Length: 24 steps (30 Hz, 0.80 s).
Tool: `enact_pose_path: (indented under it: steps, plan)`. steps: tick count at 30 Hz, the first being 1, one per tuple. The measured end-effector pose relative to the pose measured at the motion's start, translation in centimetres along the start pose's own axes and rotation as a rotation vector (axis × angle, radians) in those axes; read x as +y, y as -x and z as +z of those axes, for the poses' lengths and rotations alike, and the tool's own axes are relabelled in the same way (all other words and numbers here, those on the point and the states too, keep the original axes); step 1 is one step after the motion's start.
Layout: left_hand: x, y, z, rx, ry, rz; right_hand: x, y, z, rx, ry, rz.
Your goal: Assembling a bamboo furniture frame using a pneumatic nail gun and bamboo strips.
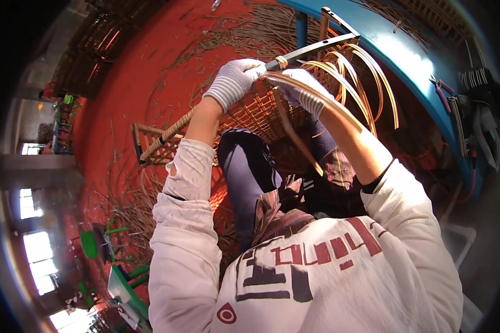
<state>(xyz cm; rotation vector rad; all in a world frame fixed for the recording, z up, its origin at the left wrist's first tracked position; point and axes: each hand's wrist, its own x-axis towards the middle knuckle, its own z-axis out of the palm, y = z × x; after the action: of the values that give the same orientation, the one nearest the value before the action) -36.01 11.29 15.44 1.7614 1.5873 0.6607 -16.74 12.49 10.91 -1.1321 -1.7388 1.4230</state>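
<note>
1. The woven rattan frame (250, 114) rests across the person's knees, out in front of the body, above a red floor (128, 94) strewn with loose cane scraps.
2. The left hand (236, 80), in a white knit glove, sits at the frame's upper edge – fingers clenched around the handle end of a slim metal tool (311, 50) that runs up and to the right from the fist.
3. The right hand (303, 91), also gloved, lies just to the right of the left hand, against the frame's top edge; its fingers are curled, grasping a bundle of thin rattan strips (316, 94).
4. From that grip the strips loop in wide arcs to the right of the frame – some ends trail down over the weave.
5. A wrapped cane pole (164, 136) juts from the frame's lower left side.
6. A blue workbench (405, 55) curves past the frame's far right, with pliers (443, 91) lying on it.
</note>
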Motion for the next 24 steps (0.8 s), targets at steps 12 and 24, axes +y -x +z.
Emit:
enact_pose_path:
  steps: [12, 24]
  plan:
    - [-0.8, -0.3, 0.5, 0.037, 0.067, 0.007, -1.7, 2.1, 0.0, 0.137, 0.21, -0.235]
    - [0.3, 0.5, 0.2, 0.108, 0.003, 0.045, -0.5, 0.7, 0.3, 0.047, 0.16, -0.204]
